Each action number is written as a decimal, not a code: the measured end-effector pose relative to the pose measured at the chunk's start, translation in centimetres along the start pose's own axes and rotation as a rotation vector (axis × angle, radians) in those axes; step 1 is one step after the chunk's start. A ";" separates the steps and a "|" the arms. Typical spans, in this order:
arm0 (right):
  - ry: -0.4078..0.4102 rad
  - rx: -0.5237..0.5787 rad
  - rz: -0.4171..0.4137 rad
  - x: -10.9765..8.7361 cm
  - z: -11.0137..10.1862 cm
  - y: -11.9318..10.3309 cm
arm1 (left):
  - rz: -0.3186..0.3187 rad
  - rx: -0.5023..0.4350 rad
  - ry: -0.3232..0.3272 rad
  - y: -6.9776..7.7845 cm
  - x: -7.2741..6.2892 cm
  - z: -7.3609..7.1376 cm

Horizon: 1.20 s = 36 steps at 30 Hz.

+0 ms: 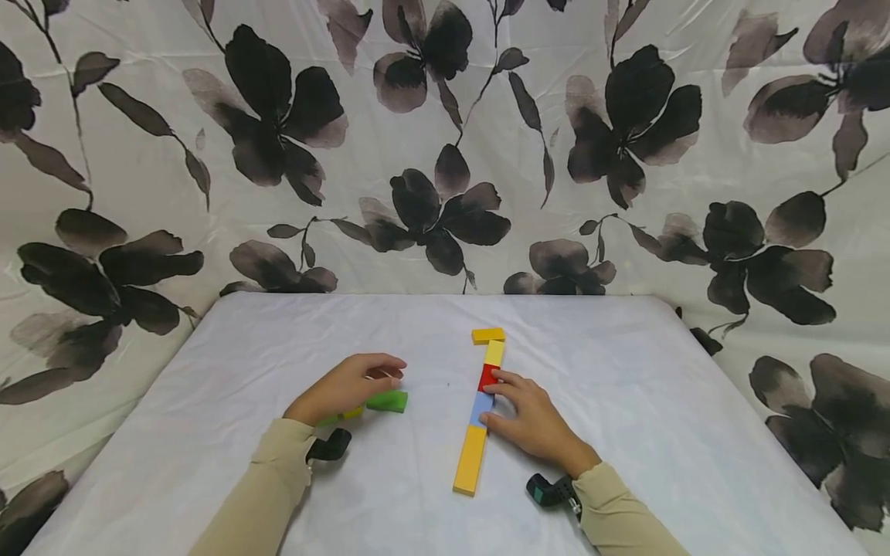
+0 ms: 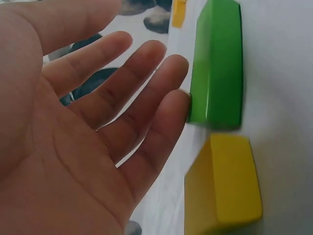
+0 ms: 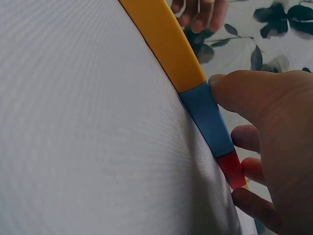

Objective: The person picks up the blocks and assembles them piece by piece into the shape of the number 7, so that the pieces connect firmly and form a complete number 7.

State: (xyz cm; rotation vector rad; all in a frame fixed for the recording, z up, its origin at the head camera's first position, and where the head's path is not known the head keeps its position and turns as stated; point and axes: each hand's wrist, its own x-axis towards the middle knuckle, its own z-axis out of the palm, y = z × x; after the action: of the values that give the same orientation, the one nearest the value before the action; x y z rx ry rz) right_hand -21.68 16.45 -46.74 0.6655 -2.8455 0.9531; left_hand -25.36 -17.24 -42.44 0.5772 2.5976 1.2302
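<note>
Nearest, a long orange block (image 1: 469,463) began a row running toward the far edge of the worktop (image 1: 626,371). The right hand (image 1: 535,421), thumb and fingers apart, met the row from the right edge's side, thumb at the blue block (image 1: 480,408), fingertips at the red block (image 1: 487,378). Toward the left edge, the left hand (image 1: 345,384), fingers loosely apart, hung just beside a green block (image 1: 389,401) and a half-hidden yellow block (image 1: 353,412). Beyond the red came a pale block (image 1: 494,353), then a crosswise block (image 1: 488,336).
</note>
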 end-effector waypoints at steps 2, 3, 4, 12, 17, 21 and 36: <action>-0.001 0.000 0.001 0.0 0.0 -0.1 | 0.003 -0.005 0.007 -0.3 -0.1 -0.2; 0.000 0.003 0.001 0.0 0.0 -0.2 | 0.003 -0.009 0.009 -0.5 -0.1 -0.3; 0.002 0.003 0.003 0.0 0.0 -0.2 | 0.003 -0.012 0.009 -0.6 -0.2 -0.4; -0.005 0.004 0.010 -0.1 -0.1 -0.4 | 0.005 -0.050 0.011 -1.3 -0.2 -0.5; -0.005 0.008 0.012 0.0 -0.1 -0.3 | -0.012 -0.062 0.008 -1.5 -0.3 -0.8; -0.001 0.009 0.003 0.0 -0.1 -0.3 | -0.012 -0.052 -0.007 -1.8 -0.4 -1.0; -0.005 0.005 -0.010 0.0 -0.2 -0.2 | 0.010 -0.010 -0.045 -3.0 -0.3 -0.9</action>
State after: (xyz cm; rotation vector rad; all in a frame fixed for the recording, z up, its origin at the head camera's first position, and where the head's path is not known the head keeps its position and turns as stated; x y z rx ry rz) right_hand -21.61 16.45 -46.43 0.6837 -2.8423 0.9588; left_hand -26.17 -19.71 -44.24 0.6089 2.5533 1.2189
